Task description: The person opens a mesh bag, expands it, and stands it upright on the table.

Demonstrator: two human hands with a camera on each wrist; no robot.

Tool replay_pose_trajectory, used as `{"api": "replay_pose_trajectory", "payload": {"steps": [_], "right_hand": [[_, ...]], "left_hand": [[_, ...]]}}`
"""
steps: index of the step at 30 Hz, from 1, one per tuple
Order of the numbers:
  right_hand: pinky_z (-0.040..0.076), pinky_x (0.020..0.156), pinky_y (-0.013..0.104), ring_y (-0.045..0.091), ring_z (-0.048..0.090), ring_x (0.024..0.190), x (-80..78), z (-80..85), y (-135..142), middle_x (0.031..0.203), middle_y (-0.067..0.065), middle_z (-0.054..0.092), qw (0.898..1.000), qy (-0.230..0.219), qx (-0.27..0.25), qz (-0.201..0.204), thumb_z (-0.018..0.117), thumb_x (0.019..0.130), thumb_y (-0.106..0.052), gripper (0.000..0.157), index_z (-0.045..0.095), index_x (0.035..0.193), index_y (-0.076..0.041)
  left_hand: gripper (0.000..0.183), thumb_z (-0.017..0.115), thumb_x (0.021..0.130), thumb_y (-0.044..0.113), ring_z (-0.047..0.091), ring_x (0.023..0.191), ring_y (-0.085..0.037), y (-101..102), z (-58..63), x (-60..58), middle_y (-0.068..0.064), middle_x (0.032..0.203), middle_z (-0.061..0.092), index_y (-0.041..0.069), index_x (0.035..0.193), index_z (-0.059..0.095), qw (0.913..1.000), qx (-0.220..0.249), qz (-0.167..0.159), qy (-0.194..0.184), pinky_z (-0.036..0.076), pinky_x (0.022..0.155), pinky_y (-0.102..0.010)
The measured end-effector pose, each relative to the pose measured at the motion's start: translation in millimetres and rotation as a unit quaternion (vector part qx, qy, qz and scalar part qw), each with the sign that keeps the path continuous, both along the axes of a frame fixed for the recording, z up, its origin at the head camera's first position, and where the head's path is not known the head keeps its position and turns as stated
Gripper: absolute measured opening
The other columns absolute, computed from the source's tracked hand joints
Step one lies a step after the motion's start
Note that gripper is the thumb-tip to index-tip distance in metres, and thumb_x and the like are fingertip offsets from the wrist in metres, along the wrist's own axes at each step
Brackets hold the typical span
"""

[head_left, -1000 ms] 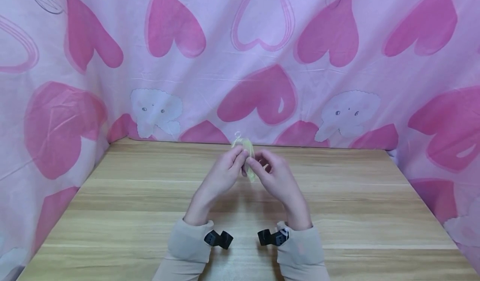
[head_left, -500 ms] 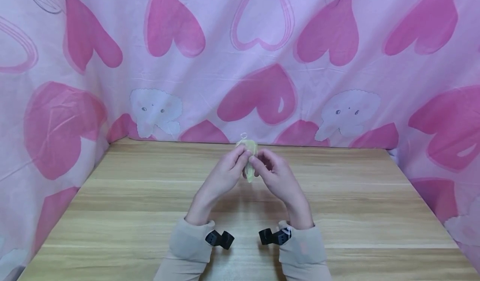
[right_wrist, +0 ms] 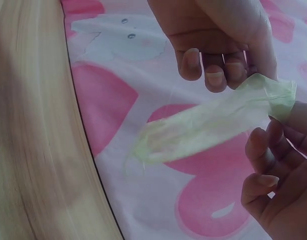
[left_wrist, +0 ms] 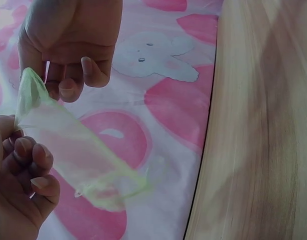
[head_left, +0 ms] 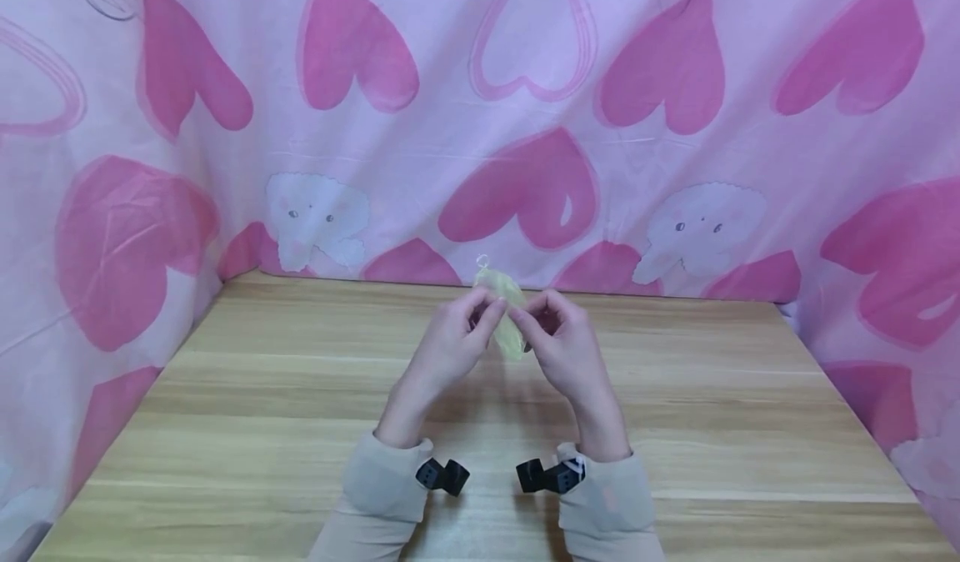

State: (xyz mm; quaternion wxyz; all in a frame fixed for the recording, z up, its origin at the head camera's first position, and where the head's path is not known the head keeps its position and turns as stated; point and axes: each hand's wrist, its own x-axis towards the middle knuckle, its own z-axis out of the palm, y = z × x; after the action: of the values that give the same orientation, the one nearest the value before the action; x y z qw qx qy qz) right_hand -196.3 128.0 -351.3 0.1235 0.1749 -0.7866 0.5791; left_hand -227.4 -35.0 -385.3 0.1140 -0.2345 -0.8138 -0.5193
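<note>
Between both hands is a small sheer pale yellow-green drawstring bag (head_left: 512,341), with a thin string loop (head_left: 482,261) sticking up at its far end. My left hand (head_left: 452,338) pinches the fabric between thumb and index finger. Right beside that grip, my right hand (head_left: 567,347) pinches it the same way. In the left wrist view the bag (left_wrist: 76,142) hangs as a flat, see-through strip from the two pinches, its other fingers loosely bent. The right wrist view shows the bag (right_wrist: 208,125) stretching away from the bunched end at the fingertips.
A wood-grain table (head_left: 300,395) lies under the hands. Behind and at both sides hangs a pink curtain (head_left: 435,112) with hearts. Black wrist cameras (head_left: 442,477) sit on both beige sleeves (head_left: 603,491).
The bag has turned from nearly upright to a slant and its fabric is more spread out. My fingertips have drawn slightly apart, and the head view has shifted a little.
</note>
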Motion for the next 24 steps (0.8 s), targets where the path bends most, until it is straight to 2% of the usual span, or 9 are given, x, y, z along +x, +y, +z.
{"api": "replay_pose_trajectory", "payload": {"steps": [6,11,15,17,22,24], "right_hand": [[0.044,0.05,0.023,0.036,0.052,0.058,-1.3,-0.2,0,0.074,0.014,0.056,1.0,-0.018,-0.021,0.01,0.064,0.093,-0.001,0.009,0.059,0.088,0.005],[0.048,0.053,0.025,0.037,0.054,0.059,-2.4,-0.3,0,0.076,0.014,0.056,0.999,-0.039,-0.034,0.014,0.064,0.093,0.0,0.01,0.058,0.088,0.005],[0.049,0.052,0.025,0.032,0.056,0.056,-4.8,-2.3,1,0.08,0.014,0.058,0.997,-0.056,-0.042,0.015,0.063,0.094,-0.001,0.011,0.057,0.087,0.005],[0.049,0.051,0.025,0.028,0.056,0.053,-9.7,-9.0,2,0.082,0.013,0.058,0.997,-0.062,-0.048,0.015,0.064,0.094,-0.002,0.012,0.056,0.088,0.005],[0.051,0.05,0.029,0.024,0.057,0.052,-22.1,-27.7,7,0.086,0.015,0.058,0.994,-0.073,-0.071,0.022,0.063,0.096,-0.011,0.015,0.058,0.102,0.002],[0.053,0.052,0.032,0.024,0.059,0.054,-23.0,-29.6,7,0.089,0.016,0.06,0.994,-0.073,-0.074,0.028,0.063,0.097,-0.014,0.02,0.059,0.11,0.0]], "left_hand": [[0.02,0.053,0.102,0.029,0.048,0.059,-0.012,0,-0.8,0.2,0.002,0.067,0.052,0.015,0.091,0.061,0.9999,0.011,0.01,0.005,0.042,0.052,-0.028],[0.024,0.053,0.102,0.035,0.057,0.058,-0.016,1,-0.2,1.0,-0.004,0.069,0.059,0.013,0.1,0.06,0.9991,0.034,-0.01,-0.026,0.045,0.052,-0.03],[0.021,0.052,0.103,0.029,0.062,0.062,-0.017,2,-0.4,-0.1,-0.001,0.073,0.062,0.011,0.103,0.062,0.9988,0.031,-0.021,-0.031,0.05,0.054,-0.03],[0.019,0.052,0.103,0.025,0.062,0.062,-0.016,2,-0.1,-0.3,0.002,0.074,0.061,0.011,0.101,0.064,0.9991,0.029,-0.02,-0.024,0.051,0.055,-0.03],[0.015,0.055,0.102,0.02,0.062,0.06,-0.018,3,0.1,0.0,0.001,0.069,0.058,0.009,0.097,0.064,0.9991,0.038,-0.013,-0.014,0.051,0.054,-0.03],[0.014,0.056,0.101,0.019,0.062,0.059,-0.019,3,-0.1,0.3,0.001,0.068,0.058,0.009,0.096,0.064,0.999,0.041,-0.012,-0.011,0.051,0.053,-0.03]]}}
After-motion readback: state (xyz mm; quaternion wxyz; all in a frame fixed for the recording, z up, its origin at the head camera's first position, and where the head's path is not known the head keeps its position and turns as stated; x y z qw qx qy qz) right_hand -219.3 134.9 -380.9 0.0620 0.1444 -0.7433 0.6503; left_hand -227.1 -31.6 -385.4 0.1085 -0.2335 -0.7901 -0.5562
